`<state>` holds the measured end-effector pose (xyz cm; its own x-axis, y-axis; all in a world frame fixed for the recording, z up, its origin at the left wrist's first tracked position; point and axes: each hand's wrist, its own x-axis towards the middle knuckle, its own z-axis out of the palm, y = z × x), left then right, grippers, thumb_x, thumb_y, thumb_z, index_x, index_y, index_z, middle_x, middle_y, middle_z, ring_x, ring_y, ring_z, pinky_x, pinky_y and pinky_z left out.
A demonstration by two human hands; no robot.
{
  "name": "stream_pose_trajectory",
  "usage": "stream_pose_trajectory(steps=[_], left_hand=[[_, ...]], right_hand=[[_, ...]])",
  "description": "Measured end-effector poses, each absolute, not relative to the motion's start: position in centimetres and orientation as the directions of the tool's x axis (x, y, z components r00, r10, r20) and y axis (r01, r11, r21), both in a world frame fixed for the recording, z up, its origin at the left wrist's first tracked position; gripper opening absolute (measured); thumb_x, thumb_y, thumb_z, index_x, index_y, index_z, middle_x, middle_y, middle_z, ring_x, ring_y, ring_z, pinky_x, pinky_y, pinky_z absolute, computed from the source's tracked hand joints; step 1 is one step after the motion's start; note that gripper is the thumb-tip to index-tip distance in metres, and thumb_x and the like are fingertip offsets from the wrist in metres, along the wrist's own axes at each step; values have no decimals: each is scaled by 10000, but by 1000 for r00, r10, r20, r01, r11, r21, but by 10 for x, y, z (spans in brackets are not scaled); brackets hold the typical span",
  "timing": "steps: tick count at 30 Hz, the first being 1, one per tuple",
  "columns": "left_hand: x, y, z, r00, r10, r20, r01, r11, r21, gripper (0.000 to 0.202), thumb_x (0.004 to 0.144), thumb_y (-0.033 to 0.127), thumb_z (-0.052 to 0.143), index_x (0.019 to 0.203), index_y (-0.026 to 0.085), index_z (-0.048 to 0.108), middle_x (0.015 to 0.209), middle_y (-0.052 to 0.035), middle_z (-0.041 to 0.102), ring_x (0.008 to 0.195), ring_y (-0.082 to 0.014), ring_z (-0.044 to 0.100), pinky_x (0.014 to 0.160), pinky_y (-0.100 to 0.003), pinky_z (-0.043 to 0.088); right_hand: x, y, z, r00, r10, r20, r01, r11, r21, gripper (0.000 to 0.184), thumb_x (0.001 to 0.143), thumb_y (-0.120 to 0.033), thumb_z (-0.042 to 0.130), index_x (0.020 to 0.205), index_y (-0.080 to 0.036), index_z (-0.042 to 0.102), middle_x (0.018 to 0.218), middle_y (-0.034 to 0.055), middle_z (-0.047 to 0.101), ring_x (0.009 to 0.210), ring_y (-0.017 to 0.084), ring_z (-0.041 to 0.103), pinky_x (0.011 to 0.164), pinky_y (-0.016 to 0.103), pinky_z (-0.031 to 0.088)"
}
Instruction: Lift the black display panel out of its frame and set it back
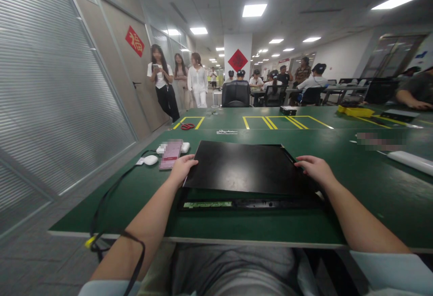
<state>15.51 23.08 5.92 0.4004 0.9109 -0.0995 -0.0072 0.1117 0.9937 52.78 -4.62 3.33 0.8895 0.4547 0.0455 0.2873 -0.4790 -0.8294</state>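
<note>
A flat black screen panel (240,163) lies tilted over a shallow black frame (257,204), with its near edge raised a little. Along the near side of the frame shows a narrow green circuit board (207,204). My left hand (182,168) is closed on the panel's left edge, thumb on top. At the right edge, my right hand (314,168) is closed with thumb and fingers together, where panel and frame lie close to each other. The panel hides most of the frame's inside.
On the green table (111,217), a phone (171,154) and a white plug (150,160) with a black cord lie left. Red scissors (187,126) lie farther back. A white roll (411,161) and yellow tray (355,111) are right. Several people stand or sit beyond.
</note>
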Motion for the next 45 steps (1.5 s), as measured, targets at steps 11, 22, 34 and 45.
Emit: stream_pose_trajectory(steps=[11,22,34,45], left_hand=[[154,236,55,391,917,-82,9,85,996,244,659,104,727,898,149,731,652,-23,743,627,-192,708,706,-309,563],[154,234,57,313,947,-68,4,71,997,232,648,108,782,873,155,752,709,-47,768,701,-212,735,768,-332,586],[150,246,40,406,913,-44,136,-12,991,248,549,210,815,780,167,738,723,-51,747,722,-240,708,728,-348,550],[152,249,39,363,930,56,238,-150,960,184,530,219,816,691,162,747,1354,-152,655,1080,-315,685,987,-396,472]], right_hand=[[525,-46,37,871,487,61,344,-517,-784,301,700,-282,669,955,-183,796,822,59,754,558,151,592,638,297,493],[527,-46,35,864,500,58,348,-510,-787,272,713,-291,675,933,-181,790,829,61,760,548,149,585,616,296,479],[526,-46,35,864,500,49,333,-497,-801,266,694,-303,688,912,-191,790,834,66,755,556,151,580,632,306,495],[529,-45,33,866,499,39,312,-478,-821,259,692,-297,688,902,-181,786,836,71,754,552,149,573,598,296,490]])
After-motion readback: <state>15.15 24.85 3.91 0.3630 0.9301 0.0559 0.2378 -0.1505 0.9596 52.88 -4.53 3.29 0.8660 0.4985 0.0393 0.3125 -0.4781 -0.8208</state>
